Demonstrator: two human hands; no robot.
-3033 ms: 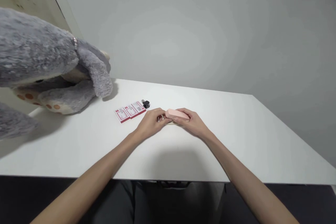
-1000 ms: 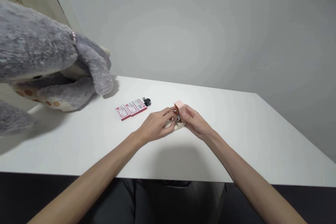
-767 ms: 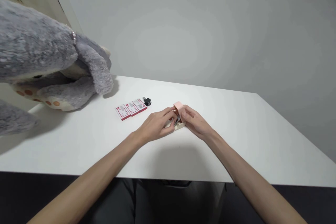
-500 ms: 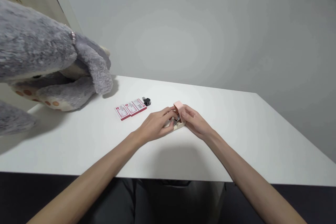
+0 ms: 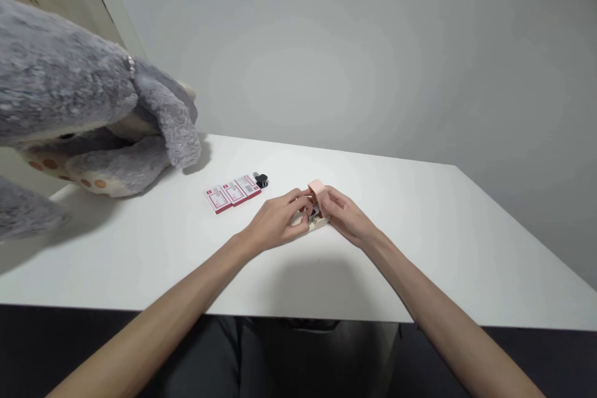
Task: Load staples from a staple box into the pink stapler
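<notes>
A stapler with a pink top (image 5: 318, 188) and a cream base (image 5: 319, 222) is on the table, its top lifted away from the base. My right hand (image 5: 347, 214) is closed around the pink top, thumb on the near side. My left hand (image 5: 280, 217) bends over the base from the left. Its thumb and fingertips pinch at the metal part (image 5: 314, 212) between base and top. Whether a small loose piece is in that pinch is hidden by the fingers.
Three white and red boxes (image 5: 233, 193) lie in a row left of my hands. Beside them is a small black and metal tool (image 5: 262, 180). A large grey plush toy (image 5: 116, 118) fills the left side. A grey wall (image 5: 349, 62) rises behind the white table (image 5: 420, 230).
Both hands keep their places on the stapler. The fingertips of my left hand have shifted slightly at the metal part; nothing else has visibly moved.
</notes>
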